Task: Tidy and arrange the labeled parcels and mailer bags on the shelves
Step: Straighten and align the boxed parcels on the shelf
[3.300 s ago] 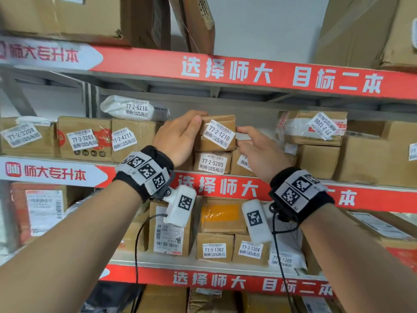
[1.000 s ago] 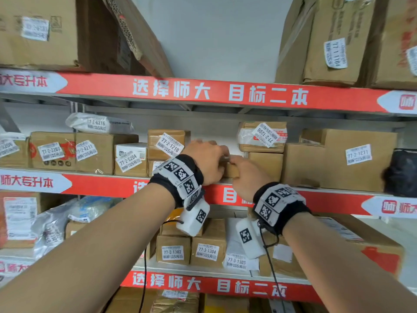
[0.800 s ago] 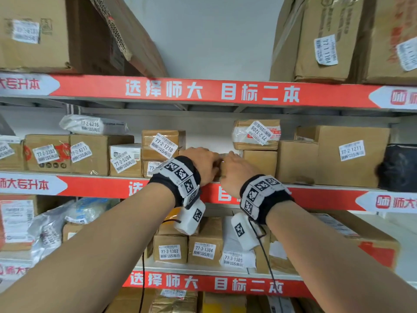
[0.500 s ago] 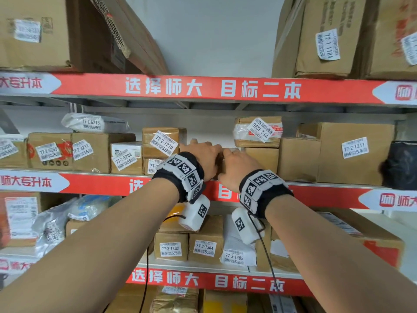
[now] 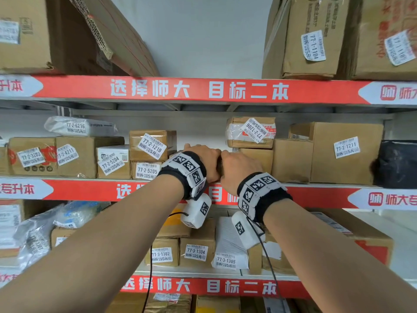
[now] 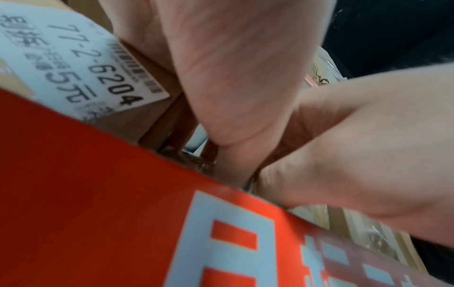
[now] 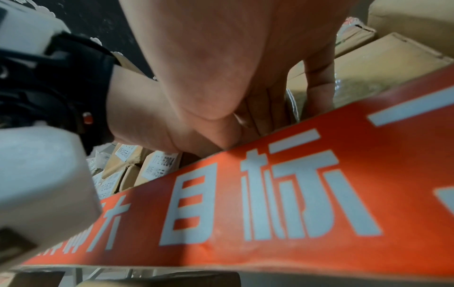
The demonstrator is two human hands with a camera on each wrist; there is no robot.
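Observation:
On the middle shelf [image 5: 90, 190] my left hand [image 5: 204, 161] and right hand [image 5: 237, 168] meet knuckle to knuckle. Both curl round a small brown parcel [image 5: 218, 166], of which only a sliver shows between them. It sits in the gap between the stacked boxes 77-2-1210 [image 5: 151, 145] and 77-2-5205 [image 5: 146, 170] and a plain brown box [image 5: 257, 159]. In the left wrist view my left hand [image 6: 233, 77] lies against my right hand [image 6: 356, 145], beside a box labelled 77-2-6204 [image 6: 137, 108]. The right wrist view shows my right hand [image 7: 245, 68] above the red shelf edge [image 7: 294, 194].
A taped box 77-2-1206 [image 5: 250, 132] lies on the plain box. Large box 77-2-1211 [image 5: 345, 154] and a black bag [image 5: 397, 163] stand to the right. Boxes and a white mailer 77-2-6216 [image 5: 79, 127] fill the left. The lower shelf holds several parcels [image 5: 196, 251].
Since 3.3 s ago my hands left the 77-2-1210 box and came together just right of it. Over the last second they stay clasped on the small parcel, barely shifting.

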